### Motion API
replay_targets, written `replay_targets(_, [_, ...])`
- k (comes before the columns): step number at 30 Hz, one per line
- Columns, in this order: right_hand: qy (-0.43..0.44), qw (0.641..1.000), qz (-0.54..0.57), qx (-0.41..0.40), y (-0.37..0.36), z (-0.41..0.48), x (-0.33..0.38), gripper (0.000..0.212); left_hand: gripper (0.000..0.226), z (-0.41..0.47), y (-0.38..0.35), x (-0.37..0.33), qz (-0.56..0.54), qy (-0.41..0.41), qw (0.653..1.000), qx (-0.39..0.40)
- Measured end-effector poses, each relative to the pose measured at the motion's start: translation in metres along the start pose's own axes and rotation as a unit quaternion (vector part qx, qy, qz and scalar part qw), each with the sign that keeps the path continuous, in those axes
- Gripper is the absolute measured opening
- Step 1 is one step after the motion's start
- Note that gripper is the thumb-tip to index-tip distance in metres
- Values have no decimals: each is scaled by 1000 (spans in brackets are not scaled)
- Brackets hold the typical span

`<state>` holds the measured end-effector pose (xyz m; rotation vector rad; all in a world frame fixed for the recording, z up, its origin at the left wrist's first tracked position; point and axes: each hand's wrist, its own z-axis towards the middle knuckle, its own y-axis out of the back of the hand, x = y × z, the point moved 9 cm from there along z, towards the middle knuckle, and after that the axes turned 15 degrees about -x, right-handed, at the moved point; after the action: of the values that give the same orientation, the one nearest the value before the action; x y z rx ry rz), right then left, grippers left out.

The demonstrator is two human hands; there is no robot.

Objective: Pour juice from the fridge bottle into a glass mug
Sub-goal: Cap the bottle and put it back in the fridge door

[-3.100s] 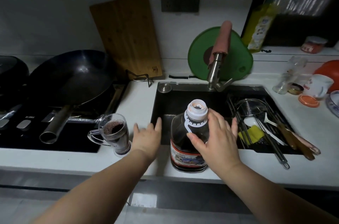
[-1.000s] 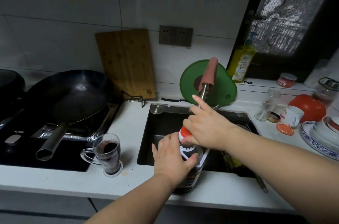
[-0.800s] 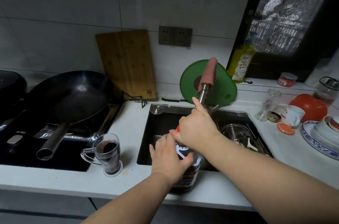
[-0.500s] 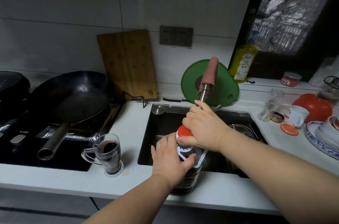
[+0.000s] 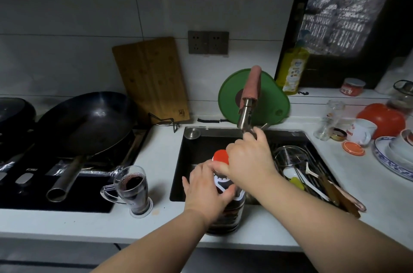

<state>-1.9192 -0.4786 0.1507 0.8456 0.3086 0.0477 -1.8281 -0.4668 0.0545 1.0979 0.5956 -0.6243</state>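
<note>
Head view: I see the juice bottle upright on the worktop at the front edge of the sink, my left hand wrapped round its shoulder, my right hand curled over its red cap. The glass mug, holding dark juice, stands left of it.

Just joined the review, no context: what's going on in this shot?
A person works at a white kitchen counter. The left grip holds the dark plastic juice bottle upright at the counter's front edge, before the black sink. The right grip pinches the red screw cap on the bottle's neck. The clear glass handled mug stands apart to the left, holding dark juice, so pouring looks done and the bottle is likely being capped.
</note>
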Motion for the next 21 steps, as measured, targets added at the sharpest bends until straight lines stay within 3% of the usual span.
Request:
replay_targets(3, [94, 993, 50, -44, 4, 2, -1, 63, 63, 1, -2, -1, 8, -9, 1000, 7])
replay_targets(8, [157, 985, 76, 6, -7, 16, 12, 55, 62, 1, -3, -1, 23, -24, 999, 5])
replay_targets(13, [78, 995, 3, 69, -11, 14, 15, 77, 68, 1, -6, 4, 36, -28, 999, 1])
replay_targets(16, [19, 998, -4, 68, -7, 6, 6, 71, 61, 0, -5, 2, 32, -28, 999, 0])
replay_targets(21, [-49, 997, 54, -4, -1, -12, -8, 72, 73, 3, -7, 2, 44, -17, 998, 34])
